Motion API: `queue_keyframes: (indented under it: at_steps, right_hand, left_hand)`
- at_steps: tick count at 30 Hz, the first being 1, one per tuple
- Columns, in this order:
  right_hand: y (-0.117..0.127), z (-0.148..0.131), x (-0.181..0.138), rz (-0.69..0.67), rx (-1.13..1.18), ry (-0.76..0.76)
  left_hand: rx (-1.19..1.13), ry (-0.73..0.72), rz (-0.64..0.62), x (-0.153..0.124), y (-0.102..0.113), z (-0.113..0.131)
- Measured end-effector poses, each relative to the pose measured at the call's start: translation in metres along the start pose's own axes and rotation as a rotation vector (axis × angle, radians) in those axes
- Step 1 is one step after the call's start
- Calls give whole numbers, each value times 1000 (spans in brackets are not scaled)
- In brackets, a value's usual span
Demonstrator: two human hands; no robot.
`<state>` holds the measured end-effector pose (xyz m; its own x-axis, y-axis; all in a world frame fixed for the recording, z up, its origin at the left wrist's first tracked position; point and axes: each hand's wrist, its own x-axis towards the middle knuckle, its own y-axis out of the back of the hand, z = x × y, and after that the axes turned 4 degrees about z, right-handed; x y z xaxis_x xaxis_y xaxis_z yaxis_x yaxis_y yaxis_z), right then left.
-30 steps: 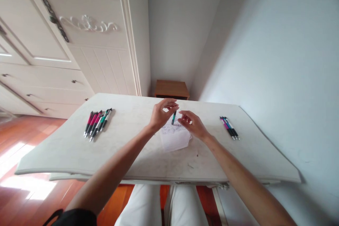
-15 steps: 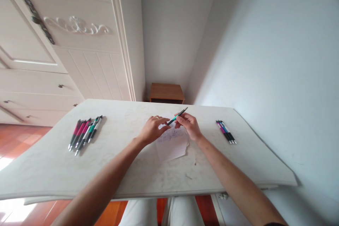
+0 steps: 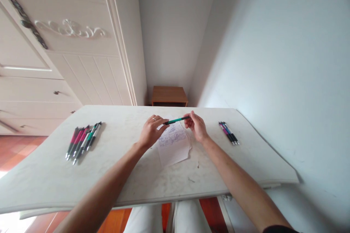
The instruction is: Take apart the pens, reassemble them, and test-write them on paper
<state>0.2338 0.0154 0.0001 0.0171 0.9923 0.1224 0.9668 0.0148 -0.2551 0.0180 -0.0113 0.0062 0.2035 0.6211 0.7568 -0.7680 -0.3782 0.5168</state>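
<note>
A green pen with black ends (image 3: 177,120) is held nearly level between my two hands, above the table. My left hand (image 3: 152,129), wearing a ring, pinches its left end between thumb and fingers. The fingers of my right hand (image 3: 196,126) close around its right end. Below the pen lies a sheet of paper (image 3: 173,153) with blue handwriting on its upper part. On the left is a group of several pens (image 3: 83,141) in pink, silver, green and black. Three pens (image 3: 229,133), purple and blue with black grips, lie side by side on the right.
The white table (image 3: 123,185) has a few scraps on it near the paper. Beyond it stands a small brown wooden cabinet (image 3: 169,94). A white wardrobe (image 3: 87,69) rises at the left, and a pale wall (image 3: 273,62) borders the right side.
The pen has turned from a steep slant to nearly level. My left hand has moved onto its left end, and my right hand has shifted to its right end. The view has shifted slightly.
</note>
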Motion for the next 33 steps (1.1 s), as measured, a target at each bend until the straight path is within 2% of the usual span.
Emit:
queue_keyframes:
  at_steps: [5, 8, 15, 21, 27, 33]
  right_hand:
    - [5, 8, 2, 71, -210, -21]
    - [5, 10, 1, 44, -280, 16]
    - [3, 4, -2, 50, -269, 3]
    - [4, 1, -2, -13, -275, -26]
    - [6, 7, 1, 57, -387, 66]
    - [5, 6, 0, 74, -334, 54]
  left_hand:
    - [-35, 3, 52, 1, 1, 1]
    - [-30, 12, 88, 2, 2, 1]
    - [-7, 10, 98, 1, 0, 0]
    - [-24, 42, 150, -1, -3, -2]
    - [-30, 63, 124, -1, -3, 1]
    - [-47, 141, 91, -4, -3, 1]
